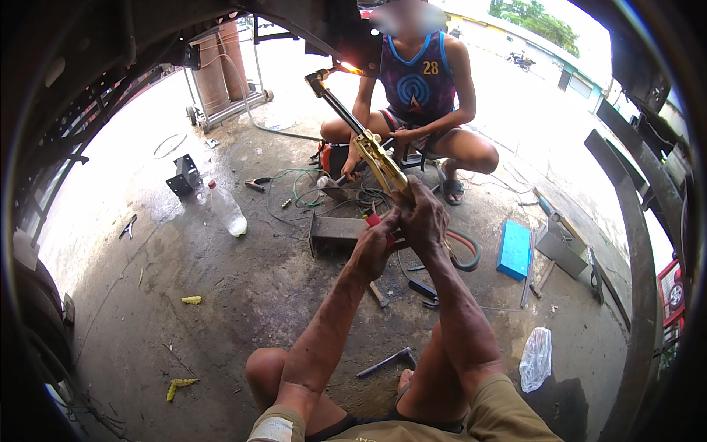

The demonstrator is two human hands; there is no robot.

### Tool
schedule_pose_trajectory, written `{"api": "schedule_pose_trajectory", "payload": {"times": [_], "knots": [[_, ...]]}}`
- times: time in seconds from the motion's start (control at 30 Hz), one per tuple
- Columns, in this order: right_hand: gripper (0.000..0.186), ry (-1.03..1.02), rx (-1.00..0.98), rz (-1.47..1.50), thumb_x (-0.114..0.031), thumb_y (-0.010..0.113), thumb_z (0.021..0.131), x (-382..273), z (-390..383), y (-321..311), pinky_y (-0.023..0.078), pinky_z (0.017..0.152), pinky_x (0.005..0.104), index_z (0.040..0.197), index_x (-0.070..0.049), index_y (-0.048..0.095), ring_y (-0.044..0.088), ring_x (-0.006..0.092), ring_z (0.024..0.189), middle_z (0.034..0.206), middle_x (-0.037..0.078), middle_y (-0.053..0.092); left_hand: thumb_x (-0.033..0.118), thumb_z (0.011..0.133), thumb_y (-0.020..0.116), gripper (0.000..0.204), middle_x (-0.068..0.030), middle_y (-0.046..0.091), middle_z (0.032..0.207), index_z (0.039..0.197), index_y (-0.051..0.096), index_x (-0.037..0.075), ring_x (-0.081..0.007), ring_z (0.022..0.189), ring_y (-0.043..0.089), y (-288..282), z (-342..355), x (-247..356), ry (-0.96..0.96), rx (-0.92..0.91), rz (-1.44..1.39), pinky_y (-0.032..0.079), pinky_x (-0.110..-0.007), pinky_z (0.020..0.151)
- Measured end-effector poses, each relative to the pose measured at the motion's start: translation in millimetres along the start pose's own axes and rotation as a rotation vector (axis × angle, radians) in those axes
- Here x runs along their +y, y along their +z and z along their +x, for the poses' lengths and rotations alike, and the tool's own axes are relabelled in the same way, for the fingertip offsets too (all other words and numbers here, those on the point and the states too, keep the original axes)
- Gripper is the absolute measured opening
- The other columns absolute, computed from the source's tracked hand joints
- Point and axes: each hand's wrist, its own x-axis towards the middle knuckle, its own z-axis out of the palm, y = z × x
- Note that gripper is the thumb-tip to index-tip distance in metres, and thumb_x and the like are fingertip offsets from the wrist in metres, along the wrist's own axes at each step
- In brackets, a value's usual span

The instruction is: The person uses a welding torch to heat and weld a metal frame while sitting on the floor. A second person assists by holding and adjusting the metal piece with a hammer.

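Both forearms rise from the lower edge, bare and sinewy, and meet over the concrete floor (243,295). The right hand (423,217) is wrapped around the brass body of a cutting torch (372,151), fingers curled tight about it, wrist bent upward. The left hand (375,243) sits just beside and below it, fingers pinched on the red knob (373,219) at the torch's rear end. The torch is long and slender: a shiny yellow-metal handle, then dark thin tubes running up and away to an angled head where a small orange flame (349,68) burns against the dark steel frame (324,29) overhead. Green and red hoses (468,250) loop from the handle's back end over the floor.

The floor is rough, stained and grey, littered with small tools. A clear plastic bottle (227,210) lies tilted to the left, with a black metal bracket (184,177) just beyond it. A rusty steel channel (335,232) lies beneath the hands. A flat blue box (514,249) rests to the right, and a crumpled clear bag (535,359) nearer the right knee. Another person (420,96) squats facing, well beyond the torch, in a sleeveless purple shirt. Two rust-coloured gas cylinders (221,62) stand on a wheeled cart behind.
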Motion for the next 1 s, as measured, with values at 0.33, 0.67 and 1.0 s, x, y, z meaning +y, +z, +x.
{"api": "schedule_pose_trajectory", "payload": {"times": [0.33,0.67,1.0], "knots": [[0.049,-0.022,-0.011,-0.01,-0.028,0.074,0.092,11.6,-4.9,-7.2,0.054,0.086,0.0433,0.135,-0.008,0.063,0.072,0.0342,0.102,0.113,0.018,0.074,0.036,0.109,0.05,0.04,-0.0041,0.066,0.125,0.136,0.06,0.009,-0.0182,0.113,0.065,0.8,1.8,-7.8,-0.007,-0.066,0.011,0.054,-0.039,0.097],[0.05,-0.02,-0.011,-0.012,-0.028,0.073,0.092,18.1,-6.0,-11.9,0.054,0.084,0.0441,0.136,-0.007,0.062,0.072,0.0356,0.098,0.108,0.02,0.074,0.032,0.109,0.05,0.04,-0.0055,0.066,0.127,0.137,0.058,0.005,-0.0179,0.114,0.064,8.5,0.4,-8.6,-0.011,-0.119,-0.008,0.055,-0.038,0.1],[0.043,-0.05,-0.029,-0.013,-0.025,0.073,0.091,13.8,-4.5,-17.3,0.054,0.082,0.0441,0.131,-0.009,0.064,0.072,0.0355,0.098,0.108,0.018,0.074,0.032,0.109,0.05,0.04,-0.0067,0.065,0.127,0.138,0.058,0.005,-0.019,0.115,0.064,9.3,-0.2,-8.7,-0.017,-0.093,0.006,0.054,-0.038,0.1]]}}
